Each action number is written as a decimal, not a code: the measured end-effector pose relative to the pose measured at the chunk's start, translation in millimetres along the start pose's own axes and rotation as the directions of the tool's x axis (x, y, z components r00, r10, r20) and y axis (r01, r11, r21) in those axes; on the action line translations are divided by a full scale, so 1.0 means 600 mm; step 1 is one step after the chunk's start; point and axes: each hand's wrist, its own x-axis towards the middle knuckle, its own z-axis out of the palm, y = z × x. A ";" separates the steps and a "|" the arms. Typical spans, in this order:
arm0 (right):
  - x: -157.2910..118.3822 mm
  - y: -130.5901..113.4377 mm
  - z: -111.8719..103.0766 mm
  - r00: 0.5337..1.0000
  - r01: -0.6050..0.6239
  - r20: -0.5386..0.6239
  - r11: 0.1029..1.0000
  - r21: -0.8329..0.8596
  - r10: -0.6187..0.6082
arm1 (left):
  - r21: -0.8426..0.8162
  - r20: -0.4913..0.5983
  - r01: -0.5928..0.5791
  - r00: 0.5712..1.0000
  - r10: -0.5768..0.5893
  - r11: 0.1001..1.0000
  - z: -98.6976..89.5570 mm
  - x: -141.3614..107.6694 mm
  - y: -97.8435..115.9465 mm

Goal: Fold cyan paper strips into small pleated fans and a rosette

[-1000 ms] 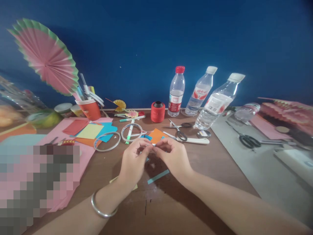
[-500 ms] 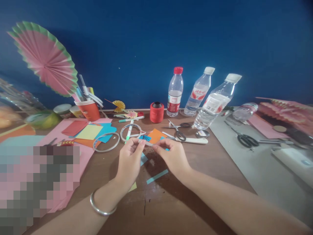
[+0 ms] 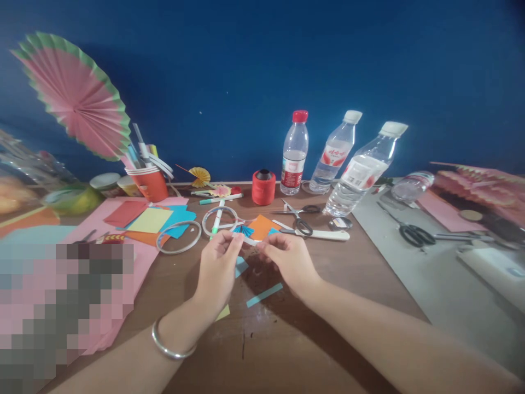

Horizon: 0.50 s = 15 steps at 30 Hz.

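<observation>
Between my two hands runs a short, thin white strip (image 3: 249,241) that looks like tape. My left hand (image 3: 216,265) pinches its left end between thumb and forefinger. The right end is pinched by my right hand (image 3: 293,264), its other fingers curled in. Just beyond the strip lie a folded blue paper fan (image 3: 243,230) and an orange paper square (image 3: 262,226). Below the hands, a light blue paper strip (image 3: 264,295) rests on the brown table, with a blue scrap (image 3: 241,266) partly behind my left hand.
Two tape rolls (image 3: 179,237) lie at left near coloured paper sheets (image 3: 150,220). Scissors (image 3: 302,223), a white-handled knife (image 3: 328,235) and a red thread spool (image 3: 263,187) sit beyond my hands. Several water bottles (image 3: 294,158) stand behind. A paper cup (image 3: 151,185) holds pens and a large fan.
The strip shows more of its flat face and slopes a little more down toward the right. My right fingers have shifted slightly; both hands keep their pinch.
</observation>
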 end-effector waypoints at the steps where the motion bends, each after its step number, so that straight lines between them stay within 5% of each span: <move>1: 0.001 0.001 0.001 1.000 -0.029 0.012 0.998 0.050 0.029 | -0.013 0.013 0.011 1.000 -0.011 1.000 0.001 0.000 0.001; 6: 0.003 0.001 0.002 0.993 -0.117 0.021 0.983 0.140 0.115 | -0.096 0.098 0.077 0.993 -0.067 0.992 0.005 0.002 0.008; 15: 0.002 0.006 0.002 0.996 -0.086 0.028 0.982 0.171 0.083 | -0.238 0.025 0.038 0.999 -0.033 0.970 0.005 0.003 0.007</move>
